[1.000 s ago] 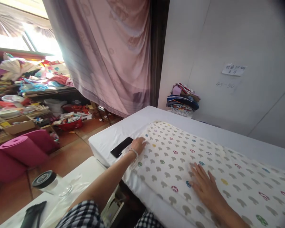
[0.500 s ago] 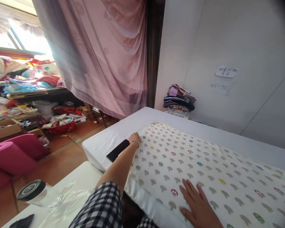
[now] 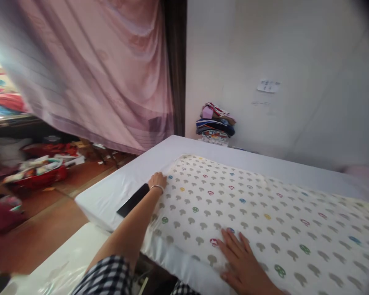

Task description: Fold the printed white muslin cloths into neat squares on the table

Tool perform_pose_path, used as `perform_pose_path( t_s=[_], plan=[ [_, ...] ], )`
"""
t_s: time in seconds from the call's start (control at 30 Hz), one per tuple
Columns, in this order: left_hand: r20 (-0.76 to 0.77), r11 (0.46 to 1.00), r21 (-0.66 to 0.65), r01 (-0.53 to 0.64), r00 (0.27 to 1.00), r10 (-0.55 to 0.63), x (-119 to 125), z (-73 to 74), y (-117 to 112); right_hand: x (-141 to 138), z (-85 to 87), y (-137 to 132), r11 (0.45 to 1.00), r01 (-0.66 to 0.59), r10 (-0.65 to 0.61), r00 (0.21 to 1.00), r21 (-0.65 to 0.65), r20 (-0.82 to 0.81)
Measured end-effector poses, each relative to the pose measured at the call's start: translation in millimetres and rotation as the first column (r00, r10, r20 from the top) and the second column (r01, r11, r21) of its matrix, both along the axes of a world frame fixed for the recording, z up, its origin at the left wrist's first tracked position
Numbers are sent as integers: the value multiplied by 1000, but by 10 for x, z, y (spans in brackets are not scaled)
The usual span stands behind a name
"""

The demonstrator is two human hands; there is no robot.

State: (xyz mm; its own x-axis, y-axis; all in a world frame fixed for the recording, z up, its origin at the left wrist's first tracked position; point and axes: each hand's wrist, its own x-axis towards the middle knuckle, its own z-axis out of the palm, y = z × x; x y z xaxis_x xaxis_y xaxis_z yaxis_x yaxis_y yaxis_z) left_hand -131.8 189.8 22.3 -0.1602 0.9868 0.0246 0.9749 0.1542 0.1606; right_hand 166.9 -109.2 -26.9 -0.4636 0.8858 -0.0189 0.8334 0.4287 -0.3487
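Note:
A white cloth printed with grey and coloured mushrooms (image 3: 209,205) lies spread over a white-covered table. At its left edge is my left hand (image 3: 158,180), a bracelet on the wrist, its fingers curled down on the cloth's border; the fingertips are hidden. My right hand (image 3: 244,262) rests palm down on the near part of the cloth, fingers spread and flat. Beside my left forearm a black phone (image 3: 133,200) lies on the table, partly covered by the arm.
Folded fabrics (image 3: 215,125) are stacked at the back against the white wall (image 3: 233,49). A pink curtain (image 3: 117,73) hangs behind the table. On the floor at left stands a red basin (image 3: 37,176) of items. A lower white surface (image 3: 70,254) adjoins the table's near left.
The view has turned right, so everything sits further left in the picture. My left hand stays at the cloth's edge. My right hand has shifted slightly, uncovering part of a blue mushroom.

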Motion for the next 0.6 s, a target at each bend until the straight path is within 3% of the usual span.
perform_pose_path(
  t_s=[0.07,0.2,0.6],
  plan=[
    [-6,999,-49,9,1000,-9,9,30,21,-71,112,-43,998,-40,39,999,-44,-27],
    [-10,988,-157,-2,1000,1,58,120,151,-136,332,-65,995,-6,-1,998,-103,-65],
    [37,986,-167,-25,999,32,34,259,104,-156,708,-186,983,-22,-14,981,-180,-196]
  ],
)
